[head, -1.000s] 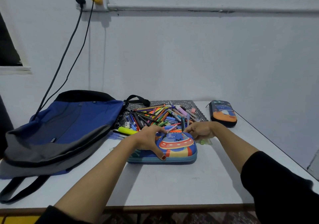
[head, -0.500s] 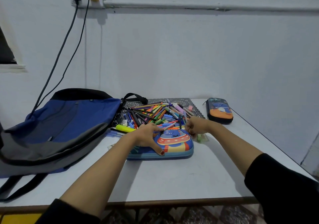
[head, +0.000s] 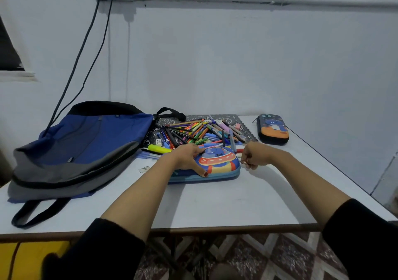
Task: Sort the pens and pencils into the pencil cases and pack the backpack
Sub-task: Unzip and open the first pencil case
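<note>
Head view is showing the right hand (head: 255, 154) now working at the right edge of the spaceship pencil case (head: 219, 163), having come round from the far corner where it was a moment ago. Its fingers are pinching a small metal piece, probably the zip pull (head: 244, 161), so the case is likely being unzipped ahead of sorting. The left hand (head: 189, 158) is still pressing flat on the lid, thumb stretching along the near edge. The case is lying at centre frame on the table (head: 237, 204), lid down, contents hidden. Pens and pencils (head: 198, 132) are lying heaped just behind it, none sorted yet. The second pencil case (head: 272, 129), centre right, is sitting closed, and the backpack (head: 86, 144), at left, is lying flat, its inside not showing.
</note>
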